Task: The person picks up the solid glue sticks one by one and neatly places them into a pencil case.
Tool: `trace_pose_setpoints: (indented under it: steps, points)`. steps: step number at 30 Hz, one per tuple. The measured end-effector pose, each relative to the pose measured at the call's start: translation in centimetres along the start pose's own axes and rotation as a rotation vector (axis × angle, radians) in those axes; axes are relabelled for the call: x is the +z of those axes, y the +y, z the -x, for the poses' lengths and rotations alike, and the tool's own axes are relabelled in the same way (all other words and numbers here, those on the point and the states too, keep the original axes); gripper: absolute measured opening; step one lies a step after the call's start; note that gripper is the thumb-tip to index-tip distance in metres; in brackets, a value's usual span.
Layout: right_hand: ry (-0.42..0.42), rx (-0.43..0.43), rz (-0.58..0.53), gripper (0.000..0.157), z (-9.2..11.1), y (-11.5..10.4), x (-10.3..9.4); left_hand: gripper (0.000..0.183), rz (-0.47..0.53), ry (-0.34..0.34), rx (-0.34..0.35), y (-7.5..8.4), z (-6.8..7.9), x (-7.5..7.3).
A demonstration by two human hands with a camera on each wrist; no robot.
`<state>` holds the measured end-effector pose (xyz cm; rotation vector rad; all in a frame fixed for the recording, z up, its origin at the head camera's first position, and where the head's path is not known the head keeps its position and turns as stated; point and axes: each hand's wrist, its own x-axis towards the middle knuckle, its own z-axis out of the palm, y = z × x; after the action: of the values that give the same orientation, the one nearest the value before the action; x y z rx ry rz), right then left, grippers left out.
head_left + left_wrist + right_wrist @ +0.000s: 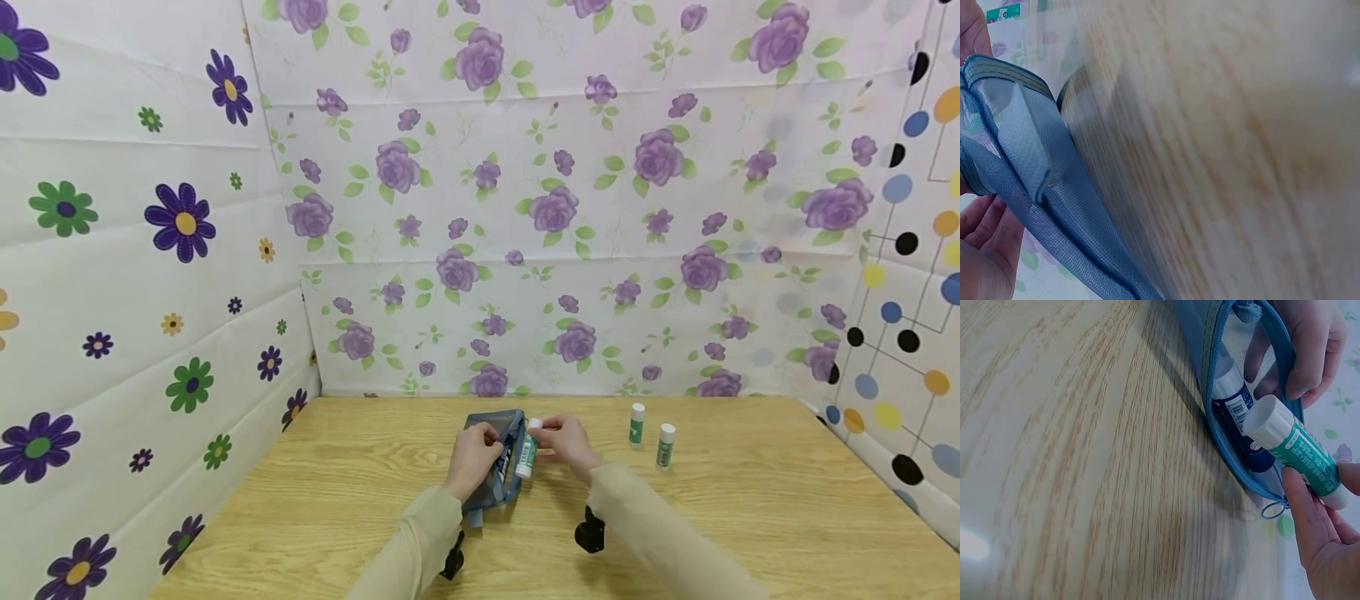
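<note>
A blue mesh zip pouch [486, 421] lies on the table with its zipper undone. My left hand [474, 458] pinches the edge of its opening, seen in the right wrist view with fingertips partly inside. Within the pouch rests a dark blue glue stick [1241, 422] with a white cap. Between thumb and fingers, my right hand [567, 443] holds a green-and-white glue stick [1304, 456], tilted at the mouth of the pouch. The left wrist view has the pouch side and a fabric tab [1025, 144] up close.
Two more green-and-white glue sticks stand upright on the wooden table [750, 500]: one farther back [637, 424], another glue stick [665, 447] nearer and to the right. Flower-printed cloth [525, 250] hangs behind the table's back edge; patterned cloth also covers both sides.
</note>
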<state>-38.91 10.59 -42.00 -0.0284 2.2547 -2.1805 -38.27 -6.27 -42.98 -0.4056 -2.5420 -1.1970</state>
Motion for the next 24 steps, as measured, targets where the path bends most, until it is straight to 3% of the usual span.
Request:
trace_pose_setpoints:
  steps: [24]
  points:
    - [-0.023, 0.038, 0.019, 0.034, 0.1, 0.3, 1.1, 0.004, -0.039, 0.008, 0.000, -0.2, -0.3, 0.1]
